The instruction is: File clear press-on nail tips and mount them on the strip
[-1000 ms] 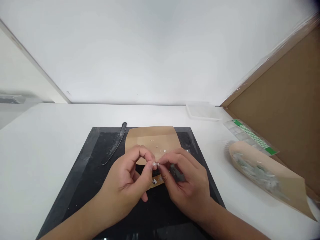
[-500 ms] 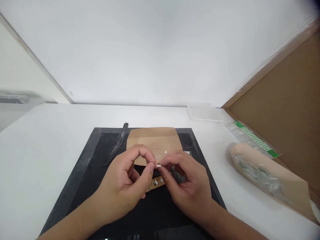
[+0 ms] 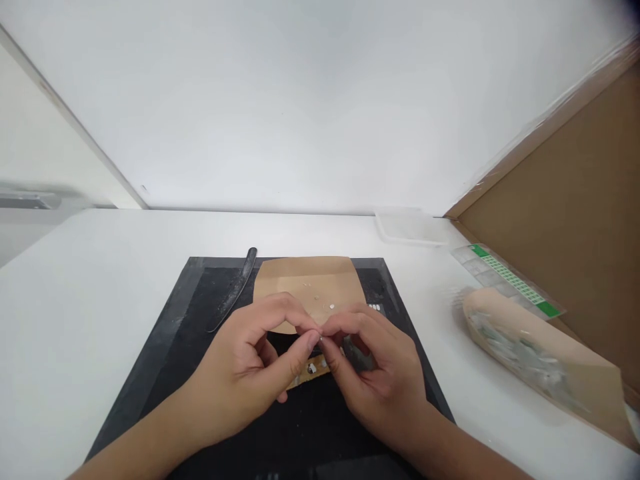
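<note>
Over a black mat, my left hand and my right hand meet at their fingertips, each in a pinch. Between the tips shows only a speck of something pale, mostly hidden by the fingers. Beneath the hands lies a light brown strip with small white pieces on it, partly covered. Just behind them is a brown paper sheet bearing tiny scraps and a small white piece. More small white pieces lie right of the sheet, beside my right hand.
A curved black file rests on the mat's left part. Behind right stands a clear plastic tray. At the right are a clear compartment box with green labels and a brown paper holder with clear plastic bits. A white wall rises behind.
My left fingertips have shifted slightly right, up against the right ones. The white piece seen between them earlier is now nearly hidden.
</note>
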A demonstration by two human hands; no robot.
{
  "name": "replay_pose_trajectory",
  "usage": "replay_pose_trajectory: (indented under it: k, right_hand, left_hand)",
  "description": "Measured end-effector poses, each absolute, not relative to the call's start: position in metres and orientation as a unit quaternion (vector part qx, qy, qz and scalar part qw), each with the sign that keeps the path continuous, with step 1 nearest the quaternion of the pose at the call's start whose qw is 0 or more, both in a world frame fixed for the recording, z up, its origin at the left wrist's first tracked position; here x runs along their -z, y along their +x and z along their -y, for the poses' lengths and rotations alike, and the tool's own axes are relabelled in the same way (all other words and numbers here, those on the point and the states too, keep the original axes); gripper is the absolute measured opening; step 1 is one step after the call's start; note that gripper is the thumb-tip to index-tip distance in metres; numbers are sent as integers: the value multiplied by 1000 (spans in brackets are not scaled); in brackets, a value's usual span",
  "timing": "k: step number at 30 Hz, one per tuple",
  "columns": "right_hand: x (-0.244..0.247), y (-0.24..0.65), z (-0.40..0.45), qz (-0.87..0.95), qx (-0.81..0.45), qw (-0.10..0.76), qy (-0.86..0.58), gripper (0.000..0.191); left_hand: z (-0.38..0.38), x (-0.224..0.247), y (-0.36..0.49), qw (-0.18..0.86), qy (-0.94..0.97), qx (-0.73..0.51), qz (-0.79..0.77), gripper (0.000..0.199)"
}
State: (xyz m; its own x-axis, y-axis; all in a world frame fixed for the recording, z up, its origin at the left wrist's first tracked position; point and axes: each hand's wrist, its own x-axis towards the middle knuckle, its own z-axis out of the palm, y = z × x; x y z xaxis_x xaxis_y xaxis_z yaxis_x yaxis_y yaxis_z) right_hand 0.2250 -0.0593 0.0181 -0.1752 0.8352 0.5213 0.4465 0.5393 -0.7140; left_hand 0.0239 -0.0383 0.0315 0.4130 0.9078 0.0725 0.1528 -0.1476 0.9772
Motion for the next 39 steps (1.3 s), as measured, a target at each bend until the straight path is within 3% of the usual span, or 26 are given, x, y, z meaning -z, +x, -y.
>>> replay_pose_trajectory:
  k: [16, 19, 27, 39]
  right_hand:
    - [-20, 225, 60, 729, -243, 464, -441, 11]
    - [-18, 227, 59, 726, -243, 454, -456, 9]
    - [-17, 242, 50, 747, -252, 388, -477, 12]
    - [-24, 258, 42, 788, -269, 340, -437, 13]
  left_hand:
    - [37, -24, 27, 561, 632, -315, -433, 27]
    - [33, -23, 26, 492, 664, -345, -444, 21]
    - [10, -11, 6, 120, 781, -398, -466, 7]
    - [-3, -12, -6, 12, 828, -396, -397, 27]
